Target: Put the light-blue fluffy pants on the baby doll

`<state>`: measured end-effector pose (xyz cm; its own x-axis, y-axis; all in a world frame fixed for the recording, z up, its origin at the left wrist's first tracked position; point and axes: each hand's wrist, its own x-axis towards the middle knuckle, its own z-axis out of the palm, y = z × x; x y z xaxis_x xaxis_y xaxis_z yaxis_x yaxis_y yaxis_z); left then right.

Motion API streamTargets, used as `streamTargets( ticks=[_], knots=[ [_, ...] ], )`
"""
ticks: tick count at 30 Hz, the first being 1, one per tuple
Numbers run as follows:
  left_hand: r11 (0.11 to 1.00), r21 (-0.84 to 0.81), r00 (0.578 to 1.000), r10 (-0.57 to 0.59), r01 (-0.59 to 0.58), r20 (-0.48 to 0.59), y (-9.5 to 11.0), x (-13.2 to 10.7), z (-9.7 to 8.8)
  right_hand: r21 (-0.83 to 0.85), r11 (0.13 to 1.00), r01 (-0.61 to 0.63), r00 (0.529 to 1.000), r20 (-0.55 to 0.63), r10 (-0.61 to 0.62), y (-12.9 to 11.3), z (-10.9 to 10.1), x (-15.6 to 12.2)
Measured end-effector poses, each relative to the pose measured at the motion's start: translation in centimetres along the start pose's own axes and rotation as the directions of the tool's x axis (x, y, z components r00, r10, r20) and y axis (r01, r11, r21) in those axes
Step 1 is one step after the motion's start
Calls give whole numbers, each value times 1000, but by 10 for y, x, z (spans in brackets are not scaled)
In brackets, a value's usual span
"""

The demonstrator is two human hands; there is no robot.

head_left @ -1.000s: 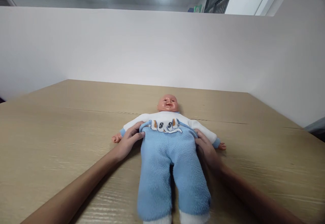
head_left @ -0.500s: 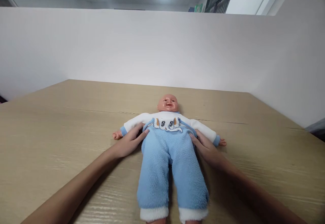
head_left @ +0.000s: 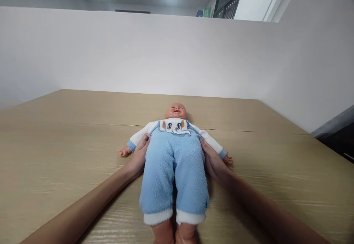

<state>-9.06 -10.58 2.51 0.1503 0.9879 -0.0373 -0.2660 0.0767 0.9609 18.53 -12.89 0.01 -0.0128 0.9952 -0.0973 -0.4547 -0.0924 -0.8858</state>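
A baby doll [head_left: 176, 110] lies on its back on the wooden table [head_left: 55, 144], head away from me and arms spread. It wears a white top and blue fleece dungarees [head_left: 174, 170] with an elephant bib up at the chest. Its bare feet [head_left: 171, 233] stick out of the white cuffs at the bottom edge. My left hand [head_left: 137, 158] is pressed against the doll's left side, fingers closed on the edge of the dungarees. On the other flank, my right hand [head_left: 213, 163] grips the fabric the same way, its fingertips partly hidden under the doll's sleeve.
White partition walls [head_left: 138, 52] close off the table at the back and on the right. A dark gap [head_left: 337, 133] shows past the table's right edge. Ceiling lights are visible above the partition.
Both hands have pulled the dungarees up the doll's body: the bib rose from the belly to the chest, and the cuffs slid up off the feet. The camera view shifted slightly.
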Motion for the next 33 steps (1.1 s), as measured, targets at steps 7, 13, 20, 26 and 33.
streamTargets(
  ticks=[7,13,20,26,33],
  knots=[
    [998,-34,999,45,-44,28,5,10,7,-48,997,58,998,38,-57,-5,0,9],
    [998,17,993,58,-60,105,3,15,1,-53,996,67,996,58,-64,-6,-2,11],
    [1000,8,991,19,-21,135,8,10,3,-78,994,74,996,56,-69,-9,-3,8],
    [998,-64,996,8,-3,83,5,8,6,-65,997,42,998,43,-39,-11,-3,7],
    [990,-136,996,-15,26,85,-4,18,3,-98,993,73,994,84,-65,-14,0,3]
  ],
)
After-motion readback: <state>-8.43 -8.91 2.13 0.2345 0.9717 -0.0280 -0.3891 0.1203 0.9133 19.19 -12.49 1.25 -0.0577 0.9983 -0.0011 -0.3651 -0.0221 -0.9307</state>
